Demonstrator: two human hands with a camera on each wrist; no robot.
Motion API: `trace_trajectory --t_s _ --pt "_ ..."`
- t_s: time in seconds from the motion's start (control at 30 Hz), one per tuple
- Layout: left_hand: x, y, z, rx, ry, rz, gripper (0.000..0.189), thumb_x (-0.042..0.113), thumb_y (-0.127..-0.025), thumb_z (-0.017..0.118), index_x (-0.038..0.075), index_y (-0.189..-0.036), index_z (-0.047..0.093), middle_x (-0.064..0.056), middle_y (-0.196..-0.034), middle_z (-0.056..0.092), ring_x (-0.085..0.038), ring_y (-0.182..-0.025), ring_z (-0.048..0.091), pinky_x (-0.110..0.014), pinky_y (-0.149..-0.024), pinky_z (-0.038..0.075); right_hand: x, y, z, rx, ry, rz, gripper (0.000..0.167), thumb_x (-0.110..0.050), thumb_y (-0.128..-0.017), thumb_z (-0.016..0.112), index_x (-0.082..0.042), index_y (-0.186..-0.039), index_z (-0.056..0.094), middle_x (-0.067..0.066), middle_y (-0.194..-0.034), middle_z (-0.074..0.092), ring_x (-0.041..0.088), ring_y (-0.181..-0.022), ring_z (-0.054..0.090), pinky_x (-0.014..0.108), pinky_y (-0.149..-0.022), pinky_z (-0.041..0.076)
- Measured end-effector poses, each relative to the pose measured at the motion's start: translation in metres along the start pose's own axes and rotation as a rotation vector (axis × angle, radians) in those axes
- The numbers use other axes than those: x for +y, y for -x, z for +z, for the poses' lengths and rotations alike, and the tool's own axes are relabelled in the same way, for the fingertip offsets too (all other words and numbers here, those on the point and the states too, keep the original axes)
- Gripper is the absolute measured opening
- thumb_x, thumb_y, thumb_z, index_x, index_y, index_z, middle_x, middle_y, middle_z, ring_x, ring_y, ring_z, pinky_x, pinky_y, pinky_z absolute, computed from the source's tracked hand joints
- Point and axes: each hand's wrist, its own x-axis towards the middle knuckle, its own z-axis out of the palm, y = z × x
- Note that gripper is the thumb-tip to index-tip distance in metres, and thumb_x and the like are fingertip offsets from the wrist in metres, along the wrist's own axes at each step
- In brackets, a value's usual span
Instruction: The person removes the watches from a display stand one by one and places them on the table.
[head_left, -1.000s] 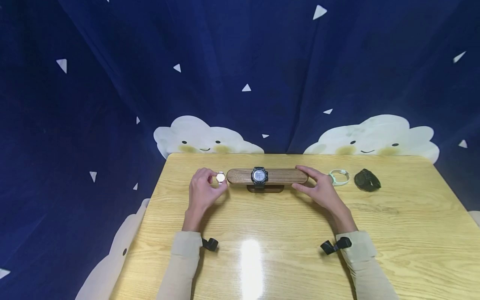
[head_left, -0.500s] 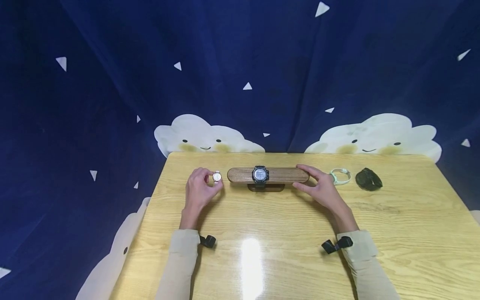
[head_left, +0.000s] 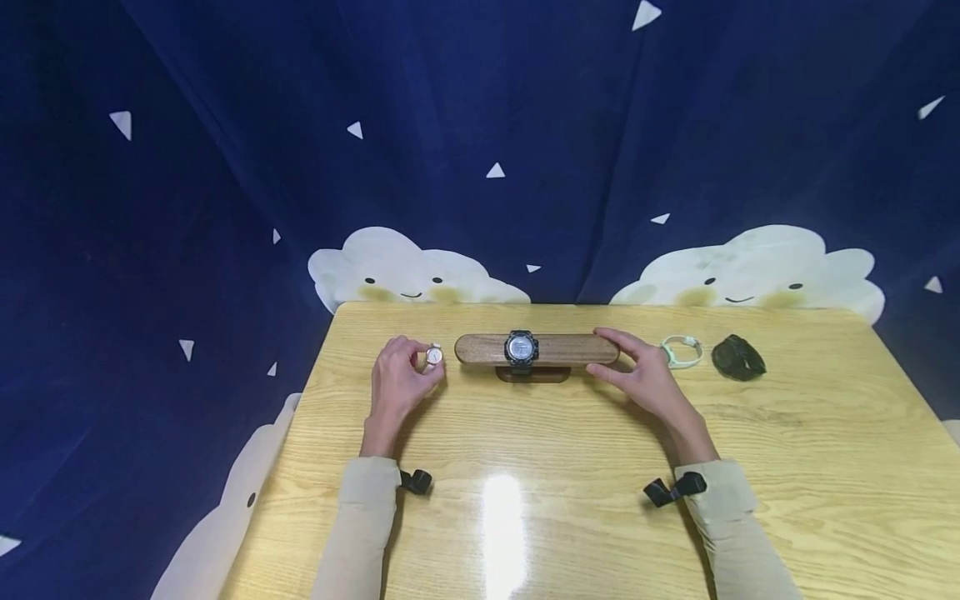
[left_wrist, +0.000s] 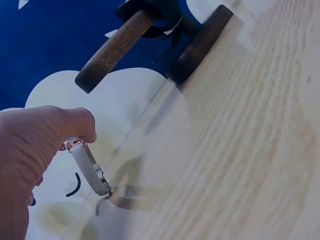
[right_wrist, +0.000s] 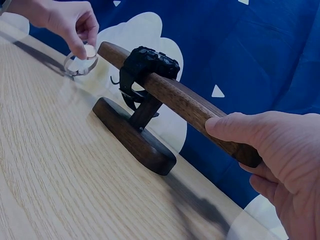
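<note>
White-strapped, the small watch (head_left: pixel 434 356) is pinched by the left hand (head_left: pixel 397 379), just beside the left end of the wooden stand (head_left: pixel 570 351), whose long axis points from that hand toward the right hand (head_left: pixel 643 375), which grips its right end.

Stand (head_left: pixel 573 351) is smooth grained wood, little watch (head_left: pixel 434 356) looks metal-cased, chunky watch (right_wrist: pixel 150 64) kinda matt plastic, tabletop (head_left: pixel 570 492) pretty glossy woodgrain, and the backdrop (head_left: pixel 442 83) seems matt cloth.
</note>
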Motion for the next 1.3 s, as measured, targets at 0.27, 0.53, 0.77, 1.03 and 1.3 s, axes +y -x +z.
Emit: trace_trajectory --t_s 0.27,0.53,0.77,1.03,1.3 --pt "0.001 0.001 0.003 -0.018 -0.014 0.002 0.028 0.024 -0.074 0.089 0.007 -0.094 0.079 -0.004 -0.074 0.058 -0.019 -0.070 0.051 -0.033 -0.060 0.045 -0.001 -0.001 0.001 -0.007 -0.001 0.003 0.063 -0.010 -0.085 0.088 -0.006 -0.143 0.063 0.020 -0.144 0.062 0.042 -0.137 0.054 0.062 -0.111 0.044" --pt "0.001 0.002 0.006 -0.031 -0.017 -0.003 0.025 0.023 -0.074 0.087 0.006 -0.090 0.078 -0.005 -0.076 0.061 -0.020 -0.073 0.055 -0.035 -0.063 0.050 -0.007 0.000 0.001 0.009 0.002 -0.004 0.060 -0.004 -0.085 0.086 0.000 -0.141 0.063 0.024 -0.142 0.062 0.044 -0.136 0.054 0.062 -0.111 0.043" --pt "0.005 0.002 0.007 -0.079 -0.066 0.008 0.029 0.025 -0.075 0.088 0.005 -0.095 0.079 -0.003 -0.078 0.062 -0.020 -0.074 0.054 -0.035 -0.068 0.051 -0.038 0.003 -0.005 -0.004 -0.001 -0.013 0.057 -0.003 -0.088 0.083 0.004 -0.140 0.061 0.030 -0.141 0.060 0.051 -0.134 0.053 0.065 -0.110 0.043" --pt "0.004 0.004 0.010 -0.051 -0.159 0.093 0.026 0.022 -0.073 0.087 0.006 -0.093 0.080 0.000 -0.074 0.059 -0.020 -0.072 0.055 -0.036 -0.068 0.050 -0.014 0.001 0.000 0.012 0.000 -0.013 0.059 -0.001 -0.085 0.085 0.002 -0.139 0.063 0.027 -0.140 0.062 0.046 -0.135 0.055 0.064 -0.111 0.043" --pt "0.002 0.004 0.013 -0.031 -0.202 0.133 0.025 0.021 -0.072 0.087 0.006 -0.091 0.080 -0.001 -0.075 0.062 -0.022 -0.074 0.059 -0.036 -0.069 0.050 0.001 -0.001 0.001 0.008 0.005 -0.011 0.063 -0.010 -0.084 0.089 -0.006 -0.142 0.064 0.019 -0.143 0.063 0.041 -0.137 0.055 0.061 -0.111 0.045"
